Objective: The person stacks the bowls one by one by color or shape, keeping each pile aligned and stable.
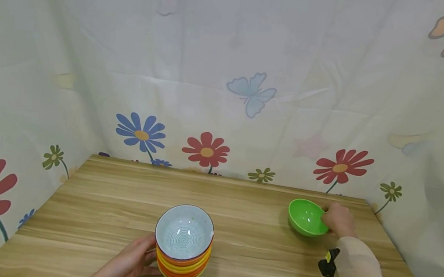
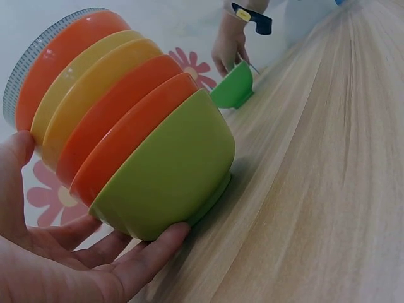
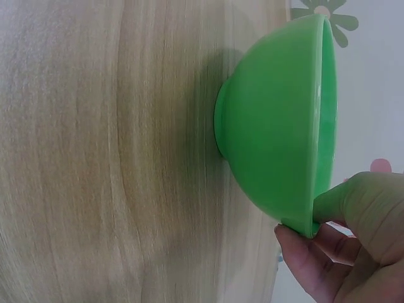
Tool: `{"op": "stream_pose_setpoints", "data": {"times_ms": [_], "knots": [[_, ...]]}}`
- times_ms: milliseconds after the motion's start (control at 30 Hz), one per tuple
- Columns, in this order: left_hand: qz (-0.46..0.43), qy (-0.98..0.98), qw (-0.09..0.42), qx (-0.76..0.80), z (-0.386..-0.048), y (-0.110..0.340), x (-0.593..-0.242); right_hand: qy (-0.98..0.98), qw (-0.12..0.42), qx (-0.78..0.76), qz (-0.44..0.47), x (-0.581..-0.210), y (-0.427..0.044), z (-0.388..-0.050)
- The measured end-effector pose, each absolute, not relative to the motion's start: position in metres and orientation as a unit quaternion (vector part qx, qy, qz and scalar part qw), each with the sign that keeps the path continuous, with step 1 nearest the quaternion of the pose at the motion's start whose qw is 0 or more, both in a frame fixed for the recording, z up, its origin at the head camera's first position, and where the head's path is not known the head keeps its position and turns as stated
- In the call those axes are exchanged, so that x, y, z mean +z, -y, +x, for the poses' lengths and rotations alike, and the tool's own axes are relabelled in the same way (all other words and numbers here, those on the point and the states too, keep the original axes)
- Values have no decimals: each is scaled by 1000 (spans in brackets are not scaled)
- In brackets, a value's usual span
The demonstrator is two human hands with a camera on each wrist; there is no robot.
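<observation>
A stack of bowls stands upright on the wooden table, nearer the front and left of centre. Its top bowl is pale blue-grey with a ringed pattern; orange and yellow bowls sit below, and a green one is at the bottom. My left hand holds the stack from the left, its thumb against the upper bowls and fingers around the lowest. At the right, my right hand pinches the rim of a bright green bowl, thumb inside and fingers outside. Whether that bowl's foot touches the table, I cannot tell.
The wood-grain table reaches back to a pale curtain printed with flowers and butterflies, which also covers both sides. A black strap piece with a yellow mark is by the right wrist.
</observation>
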State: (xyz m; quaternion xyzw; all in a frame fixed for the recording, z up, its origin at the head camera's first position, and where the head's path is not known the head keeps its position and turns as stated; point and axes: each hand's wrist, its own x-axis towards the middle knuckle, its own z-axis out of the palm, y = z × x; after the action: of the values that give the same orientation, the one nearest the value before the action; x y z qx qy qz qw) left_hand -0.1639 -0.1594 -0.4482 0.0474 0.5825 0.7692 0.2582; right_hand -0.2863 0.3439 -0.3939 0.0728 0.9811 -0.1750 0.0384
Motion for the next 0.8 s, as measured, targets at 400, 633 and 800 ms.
{"op": "stream_pose_setpoints", "data": {"times_ms": [400, 633, 800], "knots": [[57, -579, 259, 771, -164, 160, -448, -987, 25, -152, 35, -391, -333, -286], [62, -577, 258, 773, -164, 159, -449, -990, 6, -138, 13, -392, -328, -284], [61, -577, 257, 773, -164, 159, -449, -992, -20, -125, -11, -393, -324, -283]]}}
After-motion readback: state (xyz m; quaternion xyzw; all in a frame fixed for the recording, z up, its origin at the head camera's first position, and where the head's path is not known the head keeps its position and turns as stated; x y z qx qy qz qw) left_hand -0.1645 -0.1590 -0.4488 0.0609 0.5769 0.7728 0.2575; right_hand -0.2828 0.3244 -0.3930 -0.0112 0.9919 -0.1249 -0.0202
